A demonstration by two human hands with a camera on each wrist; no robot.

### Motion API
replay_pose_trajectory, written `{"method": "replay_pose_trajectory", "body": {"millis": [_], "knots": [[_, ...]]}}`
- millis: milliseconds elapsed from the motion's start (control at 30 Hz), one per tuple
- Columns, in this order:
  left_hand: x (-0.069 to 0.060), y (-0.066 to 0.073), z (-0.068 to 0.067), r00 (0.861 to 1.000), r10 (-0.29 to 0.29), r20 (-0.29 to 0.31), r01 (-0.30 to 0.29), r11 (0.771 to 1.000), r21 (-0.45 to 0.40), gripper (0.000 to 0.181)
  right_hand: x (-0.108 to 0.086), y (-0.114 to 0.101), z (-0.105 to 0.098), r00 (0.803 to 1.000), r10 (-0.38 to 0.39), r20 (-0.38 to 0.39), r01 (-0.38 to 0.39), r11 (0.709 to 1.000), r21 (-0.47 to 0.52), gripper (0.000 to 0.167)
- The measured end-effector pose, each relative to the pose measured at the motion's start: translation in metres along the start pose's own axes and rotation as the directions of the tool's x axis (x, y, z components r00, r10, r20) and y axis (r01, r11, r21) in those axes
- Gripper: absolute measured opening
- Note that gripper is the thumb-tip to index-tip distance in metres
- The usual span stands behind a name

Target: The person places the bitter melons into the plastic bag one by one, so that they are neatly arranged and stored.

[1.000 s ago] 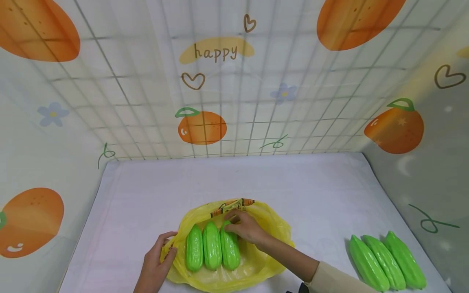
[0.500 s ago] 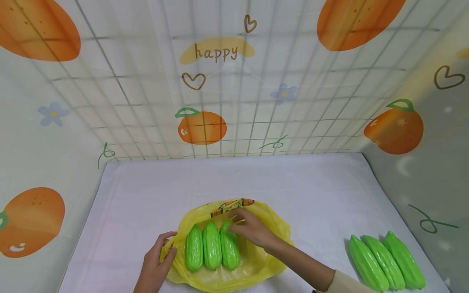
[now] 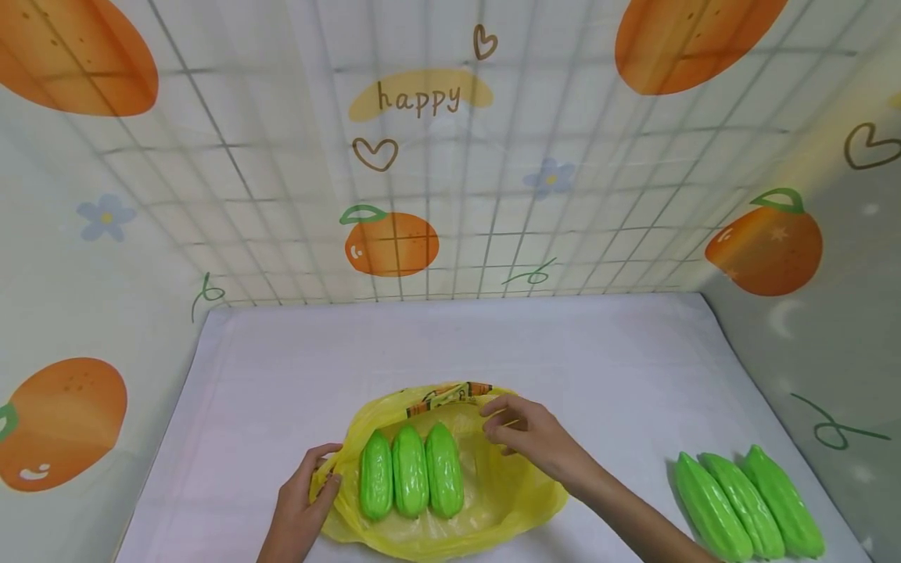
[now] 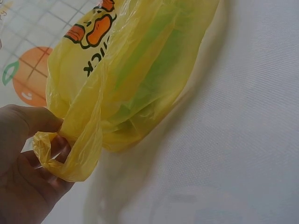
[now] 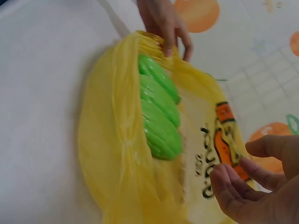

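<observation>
A yellow plastic bag lies open on the table. Inside it, side by side, are three shiny green gourd-like vegetables. At the bag's left side my left hand holds the rim; in the left wrist view its thumb and fingers pinch the bag's handle loop. Over the right part of the bag's mouth hovers my right hand, fingers loosely bent with nothing between them. The right wrist view shows this right hand apart from the green vegetables, near the bag's printed side.
Three more green vegetables lie together at the table's front right. A white cloth covers the table. Printed curtain walls with oranges and grid lines enclose the back and sides.
My right hand has let go of the rightmost vegetable in the bag and drawn away to the right. The left hand has kept its grip on the bag.
</observation>
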State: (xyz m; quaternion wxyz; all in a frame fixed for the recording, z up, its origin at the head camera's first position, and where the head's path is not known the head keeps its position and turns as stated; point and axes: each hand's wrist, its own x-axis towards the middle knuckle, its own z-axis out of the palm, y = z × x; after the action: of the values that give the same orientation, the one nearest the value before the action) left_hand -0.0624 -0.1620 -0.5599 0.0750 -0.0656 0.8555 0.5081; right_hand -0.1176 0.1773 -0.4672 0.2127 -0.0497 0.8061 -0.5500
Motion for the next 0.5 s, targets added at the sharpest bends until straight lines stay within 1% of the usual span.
{"method": "replay_pose_trajectory", "body": {"millis": [133,233,367,500], "knots": [[0.000,-0.001,0.000,1.000,0.003,0.000,-0.003,1.000,-0.004,0.040,-0.014,0.003,-0.020,0.999,0.029,-0.019,-0.028,0.999,0.030,0.031],[0.000,-0.001,0.000,1.000,0.005,-0.002,-0.005,1.000,-0.004,0.040,-0.024,0.009,-0.035,0.995,0.069,-0.067,-0.067,0.997,0.031,0.031],[0.000,0.000,0.000,1.000,0.008,-0.002,-0.008,1.000,-0.009,0.039,-0.037,0.019,-0.055,0.977,0.131,-0.167,-0.134,0.991,-0.009,0.030],[0.000,0.000,0.000,1.000,0.013,-0.003,-0.013,1.000,-0.009,0.039,-0.052,0.033,-0.077,0.962,0.148,-0.228,-0.164,0.985,-0.053,0.030]]}}
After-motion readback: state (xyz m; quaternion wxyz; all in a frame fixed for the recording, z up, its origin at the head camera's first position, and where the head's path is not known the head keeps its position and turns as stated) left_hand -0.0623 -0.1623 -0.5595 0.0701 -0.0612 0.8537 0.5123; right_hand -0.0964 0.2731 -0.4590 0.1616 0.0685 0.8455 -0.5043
